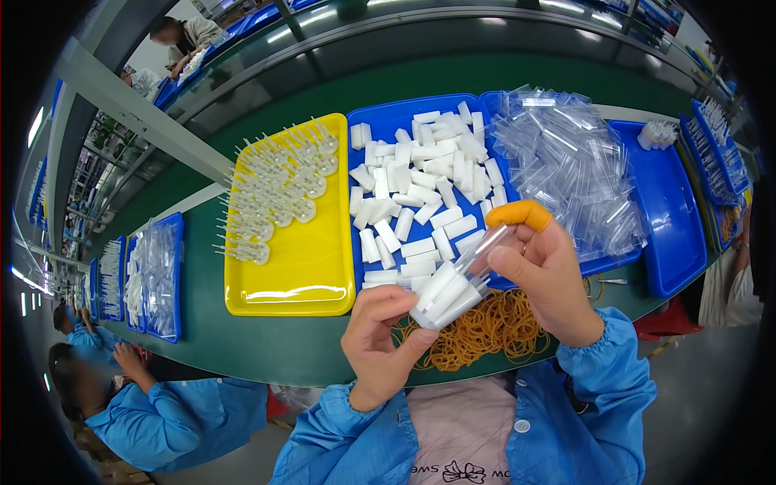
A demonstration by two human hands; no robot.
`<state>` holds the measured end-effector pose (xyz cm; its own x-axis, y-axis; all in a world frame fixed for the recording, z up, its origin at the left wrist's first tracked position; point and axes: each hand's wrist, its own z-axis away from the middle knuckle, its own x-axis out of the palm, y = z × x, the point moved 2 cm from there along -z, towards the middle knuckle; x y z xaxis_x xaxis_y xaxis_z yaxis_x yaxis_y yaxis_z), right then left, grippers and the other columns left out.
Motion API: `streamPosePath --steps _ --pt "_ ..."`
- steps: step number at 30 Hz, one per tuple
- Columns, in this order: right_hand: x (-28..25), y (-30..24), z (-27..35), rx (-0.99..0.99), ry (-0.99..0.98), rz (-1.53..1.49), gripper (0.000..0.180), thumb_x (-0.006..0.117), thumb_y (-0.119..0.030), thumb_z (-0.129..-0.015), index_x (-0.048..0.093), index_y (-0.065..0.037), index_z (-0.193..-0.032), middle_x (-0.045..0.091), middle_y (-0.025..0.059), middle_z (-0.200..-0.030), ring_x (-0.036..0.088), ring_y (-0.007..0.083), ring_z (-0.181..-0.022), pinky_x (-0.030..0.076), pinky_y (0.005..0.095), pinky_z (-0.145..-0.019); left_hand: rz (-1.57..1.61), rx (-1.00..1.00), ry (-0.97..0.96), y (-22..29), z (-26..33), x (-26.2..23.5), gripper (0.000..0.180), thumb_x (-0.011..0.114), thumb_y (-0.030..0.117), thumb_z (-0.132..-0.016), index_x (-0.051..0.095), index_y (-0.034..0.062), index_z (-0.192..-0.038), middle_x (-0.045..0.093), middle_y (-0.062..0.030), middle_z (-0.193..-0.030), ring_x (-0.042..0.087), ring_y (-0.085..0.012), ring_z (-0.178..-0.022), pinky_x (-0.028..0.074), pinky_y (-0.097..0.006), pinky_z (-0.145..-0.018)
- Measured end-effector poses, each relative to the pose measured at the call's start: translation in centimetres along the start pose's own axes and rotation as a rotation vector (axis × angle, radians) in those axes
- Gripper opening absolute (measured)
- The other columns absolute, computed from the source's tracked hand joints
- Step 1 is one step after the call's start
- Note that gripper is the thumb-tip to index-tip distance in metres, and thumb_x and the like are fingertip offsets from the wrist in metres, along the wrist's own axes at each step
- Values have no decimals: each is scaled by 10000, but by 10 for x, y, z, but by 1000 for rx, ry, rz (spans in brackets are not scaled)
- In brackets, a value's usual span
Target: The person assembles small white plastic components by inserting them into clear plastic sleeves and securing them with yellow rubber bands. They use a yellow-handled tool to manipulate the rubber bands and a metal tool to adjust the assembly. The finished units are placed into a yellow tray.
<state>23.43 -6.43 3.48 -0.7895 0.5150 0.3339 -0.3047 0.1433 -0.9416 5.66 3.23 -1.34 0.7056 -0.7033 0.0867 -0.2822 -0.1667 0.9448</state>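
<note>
Between my hands, above the table, is a clear plastic tube (488, 246) with white rectangular blocks (446, 295) at its lower left end. My left hand (380, 335) pinches that lower end between thumb and fingers. My right hand (550, 271), with an orange finger cot (519, 213) on one finger, grips the upper part of the tube. Just beneath lies a heap of orange-brown rubber bands (485, 335). Beyond my hands a blue tray (388, 107) holds many loose white blocks (428, 174). How the blocks sit inside the tube is partly hidden by my fingers.
A yellow tray (283, 297) at left carries rows of white thin-stemmed parts (279, 190). Clear plastic sleeves (558, 162) are piled right of the blocks. Farther right stands a blue tray (672, 218) with a small white cluster (658, 134). A co-worker in blue (174, 420) sits at left.
</note>
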Motion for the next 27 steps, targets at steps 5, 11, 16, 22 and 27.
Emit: streamPosePath --steps 5,11,16,22,27 --pt "2 -4 5 -13 -6 -46 386 642 -24 -818 458 31 -1153 567 130 -1010 616 178 -934 491 267 -829 -116 -30 -8 17 -3 9 478 760 83 -717 568 -22 -1142 495 -117 -1071 524 -179 -953 440 -270 -824" --pt "3 -7 9 -117 -66 14 386 634 17 -812 458 38 -1155 580 136 -987 621 177 -920 498 266 -827 -390 120 -187 33 -8 9 475 738 78 -725 587 3 -1170 481 -109 -1017 500 -175 -859 446 -271 -752" --pt "3 -13 13 -115 -76 46 386 644 16 -806 474 51 -1150 589 138 -979 617 158 -899 496 263 -830 -327 68 -281 40 -10 9 469 731 82 -718 582 -15 -1152 464 -112 -1038 477 -188 -910 411 -289 -802" --pt "-2 -22 13 -160 -65 234 298 668 -39 -793 567 31 -1065 610 88 -947 601 137 -880 477 271 -823 -51 -13 -90 29 -12 15 433 719 -2 -727 585 -22 -1137 466 -115 -1077 537 -194 -970 482 -299 -837" --pt "-18 -28 9 -327 -77 549 219 689 -86 -764 633 -7 -961 618 67 -935 581 155 -885 444 282 -812 106 -100 -65 4 -12 4 422 692 -62 -737 563 -30 -1137 466 -117 -1178 544 -203 -1051 480 -318 -910"
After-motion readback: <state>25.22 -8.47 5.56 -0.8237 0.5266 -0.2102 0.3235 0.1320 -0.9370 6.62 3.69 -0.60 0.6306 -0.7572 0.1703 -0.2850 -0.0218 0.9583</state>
